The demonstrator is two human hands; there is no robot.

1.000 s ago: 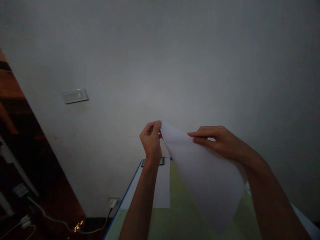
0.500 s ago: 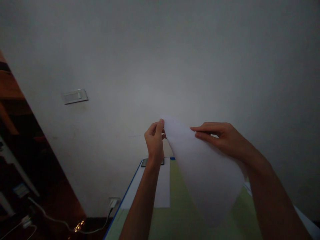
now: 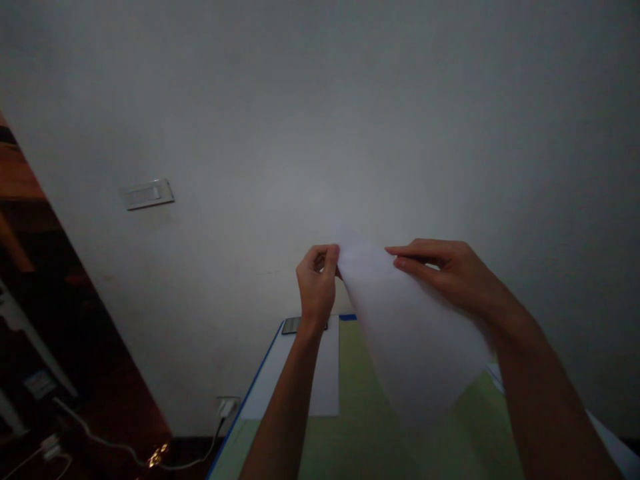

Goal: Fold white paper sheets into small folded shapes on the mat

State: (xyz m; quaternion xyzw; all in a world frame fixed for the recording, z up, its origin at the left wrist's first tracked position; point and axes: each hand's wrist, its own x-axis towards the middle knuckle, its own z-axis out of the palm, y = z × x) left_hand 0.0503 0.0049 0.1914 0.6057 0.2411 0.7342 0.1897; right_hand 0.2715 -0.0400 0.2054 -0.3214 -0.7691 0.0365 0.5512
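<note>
A white sheet of paper [image 3: 415, 340] hangs in the air above the green tabletop, curving down toward me. My left hand [image 3: 320, 277] pinches its upper left edge between thumb and fingers. On the upper right edge, my right hand [image 3: 440, 267] grips the same sheet, thumb and forefinger pressed together. Below my left forearm, more white paper [image 3: 325, 387] lies flat on the table, with a dark flat device like a phone [image 3: 291, 325] at its far end, partly hidden by my wrist.
The green table [image 3: 360, 433] has a blue edge and stands against a grey wall [image 3: 300, 120]. A light switch [image 3: 147, 194] is on the wall; a plugged-in charger [image 3: 227, 407] trails a white cable at lower left. Other white sheets [image 3: 613, 440] lie at the right.
My left hand has shifted slightly right and its fingers have curled in more. The paper's upper part has moved a little right with both hands, and its lower end has lifted slightly.
</note>
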